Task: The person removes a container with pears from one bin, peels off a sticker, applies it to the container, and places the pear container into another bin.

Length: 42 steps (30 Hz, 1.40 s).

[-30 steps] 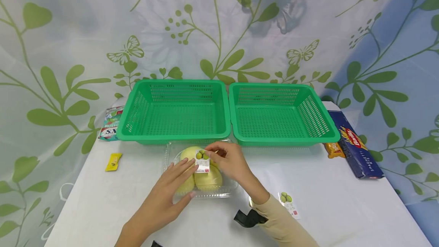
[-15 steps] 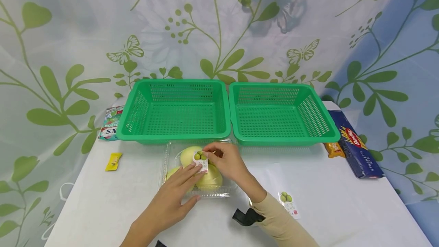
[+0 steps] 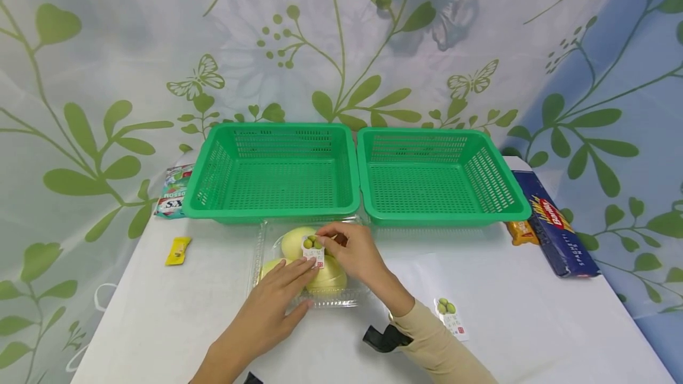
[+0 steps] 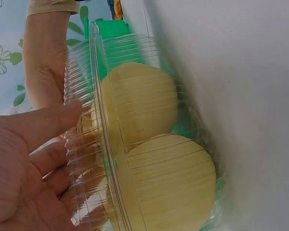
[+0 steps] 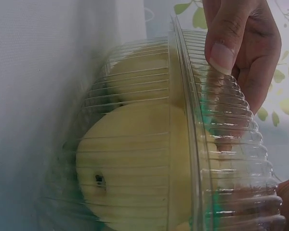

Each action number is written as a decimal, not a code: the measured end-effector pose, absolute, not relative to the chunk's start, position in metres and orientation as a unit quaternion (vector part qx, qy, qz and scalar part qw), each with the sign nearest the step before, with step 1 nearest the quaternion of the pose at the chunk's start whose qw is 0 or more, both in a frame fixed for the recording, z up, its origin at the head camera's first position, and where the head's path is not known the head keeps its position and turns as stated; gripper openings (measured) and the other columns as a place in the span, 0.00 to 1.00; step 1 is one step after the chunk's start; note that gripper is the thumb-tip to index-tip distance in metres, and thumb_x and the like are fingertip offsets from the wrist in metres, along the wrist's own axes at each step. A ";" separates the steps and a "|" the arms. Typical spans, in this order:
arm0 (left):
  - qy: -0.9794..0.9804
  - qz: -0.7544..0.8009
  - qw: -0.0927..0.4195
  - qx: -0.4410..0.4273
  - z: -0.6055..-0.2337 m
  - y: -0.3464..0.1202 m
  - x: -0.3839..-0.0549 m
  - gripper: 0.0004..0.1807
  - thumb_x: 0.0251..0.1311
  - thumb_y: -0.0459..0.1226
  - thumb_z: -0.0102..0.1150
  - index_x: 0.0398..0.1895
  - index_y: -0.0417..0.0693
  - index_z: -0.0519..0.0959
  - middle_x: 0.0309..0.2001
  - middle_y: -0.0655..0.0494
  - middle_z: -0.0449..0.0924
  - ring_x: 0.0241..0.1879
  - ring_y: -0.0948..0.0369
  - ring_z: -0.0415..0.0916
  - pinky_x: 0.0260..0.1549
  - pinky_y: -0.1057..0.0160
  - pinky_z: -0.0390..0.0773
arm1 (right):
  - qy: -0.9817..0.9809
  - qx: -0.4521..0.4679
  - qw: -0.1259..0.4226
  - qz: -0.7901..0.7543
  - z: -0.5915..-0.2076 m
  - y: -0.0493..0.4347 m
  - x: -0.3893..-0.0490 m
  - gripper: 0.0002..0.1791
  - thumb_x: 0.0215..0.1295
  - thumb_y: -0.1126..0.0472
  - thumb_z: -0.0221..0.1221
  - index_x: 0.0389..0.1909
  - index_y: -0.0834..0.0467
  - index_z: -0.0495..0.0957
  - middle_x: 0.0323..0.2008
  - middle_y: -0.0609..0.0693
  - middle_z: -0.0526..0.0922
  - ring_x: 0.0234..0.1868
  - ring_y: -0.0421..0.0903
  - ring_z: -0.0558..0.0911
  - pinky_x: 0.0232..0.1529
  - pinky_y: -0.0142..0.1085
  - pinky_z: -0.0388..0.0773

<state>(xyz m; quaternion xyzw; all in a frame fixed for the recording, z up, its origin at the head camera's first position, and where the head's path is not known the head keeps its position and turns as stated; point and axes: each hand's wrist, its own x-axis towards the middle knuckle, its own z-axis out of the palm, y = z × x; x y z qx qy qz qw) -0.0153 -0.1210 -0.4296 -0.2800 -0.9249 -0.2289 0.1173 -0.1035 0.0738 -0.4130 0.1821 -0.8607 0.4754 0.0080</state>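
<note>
Below the left basket, a clear plastic clamshell box (image 3: 256, 265) holds several round, pale yellow fruits (image 3: 326, 277); one fruit (image 5: 135, 159) shows a dark calyx in the right wrist view. A white label (image 3: 313, 250) printed with green fruit lies over the lid. The left hand (image 3: 269, 304) rests with extended fingers on the lid, its fingertips at the label's lower left edge. At the label's upper right corner, the right hand (image 3: 357, 256) pinches with thumb and forefinger. Its other fingers are partly hidden.
Two green baskets (image 3: 272, 215) (image 3: 448, 217) stand side by side behind the box. Another label (image 3: 450, 317) lies right of the right forearm. A blue spaghetti box (image 3: 555, 227) and orange packet (image 3: 522, 233) lie right; a yellow packet (image 3: 178, 251) and green snack bag (image 3: 174, 191) lie left.
The left hand has moved slightly right and forward, its fingers now reaching the label's lower part. The label has shifted a little left and lies flatter. The right hand has barely moved.
</note>
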 end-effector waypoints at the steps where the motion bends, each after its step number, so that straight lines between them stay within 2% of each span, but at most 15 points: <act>1: -0.924 -0.229 0.120 -0.280 -0.430 -0.121 -0.015 0.31 0.54 0.41 0.74 0.64 0.48 0.78 0.67 0.58 0.77 0.68 0.56 0.73 0.69 0.46 0.70 | -0.861 0.183 0.008 0.475 -0.413 0.074 -0.104 0.05 0.66 0.62 0.65 0.39 0.55 0.88 0.31 0.49 0.89 0.24 0.35 0.76 0.26 0.26 0.74; 11: -0.922 -0.212 0.154 -0.284 -0.432 -0.117 -0.017 0.31 0.51 0.45 0.76 0.60 0.50 0.80 0.63 0.56 0.79 0.63 0.54 0.76 0.65 0.45 0.75 | -0.874 0.184 0.007 0.451 -0.415 0.072 -0.104 0.05 0.65 0.61 0.66 0.39 0.54 0.88 0.34 0.47 0.89 0.26 0.35 0.77 0.28 0.26 0.75; 21: -0.923 -0.215 0.149 -0.283 -0.430 -0.115 -0.018 0.28 0.52 0.45 0.76 0.58 0.52 0.81 0.61 0.56 0.79 0.62 0.54 0.77 0.64 0.44 0.75 | -0.901 0.199 0.054 0.381 -0.418 0.070 -0.107 0.04 0.64 0.63 0.67 0.38 0.56 0.88 0.31 0.46 0.81 0.26 0.35 0.71 0.26 0.26 0.70; 29: -0.921 -0.217 0.153 -0.286 -0.431 -0.115 -0.020 0.28 0.52 0.45 0.76 0.57 0.51 0.82 0.60 0.56 0.80 0.62 0.54 0.77 0.65 0.44 0.74 | -0.903 0.197 0.056 0.378 -0.418 0.070 -0.108 0.05 0.63 0.62 0.68 0.40 0.56 0.86 0.29 0.47 0.80 0.26 0.36 0.72 0.27 0.26 0.71; 35: -0.915 -0.256 0.142 -0.276 -0.430 -0.117 -0.024 0.20 0.58 0.40 0.71 0.55 0.50 0.83 0.59 0.57 0.82 0.61 0.56 0.78 0.64 0.47 0.76 | -0.904 0.214 0.049 0.367 -0.418 0.070 -0.108 0.03 0.62 0.61 0.69 0.36 0.53 0.88 0.31 0.46 0.82 0.26 0.35 0.72 0.27 0.26 0.70; 38: -0.911 -0.276 0.150 -0.265 -0.429 -0.115 -0.030 0.15 0.63 0.35 0.66 0.53 0.47 0.84 0.56 0.56 0.84 0.58 0.57 0.79 0.61 0.52 0.79 | -0.907 0.230 0.040 0.351 -0.416 0.071 -0.106 0.07 0.63 0.60 0.68 0.41 0.54 0.88 0.34 0.47 0.81 0.27 0.35 0.72 0.28 0.25 0.69; 42: -0.915 -0.267 0.176 -0.246 -0.430 -0.112 -0.040 0.14 0.63 0.29 0.64 0.52 0.43 0.84 0.54 0.51 0.83 0.55 0.55 0.79 0.57 0.55 0.80 | -0.909 0.264 0.043 0.319 -0.415 0.072 -0.101 0.14 0.65 0.59 0.67 0.50 0.56 0.87 0.38 0.50 0.81 0.29 0.37 0.74 0.28 0.26 0.70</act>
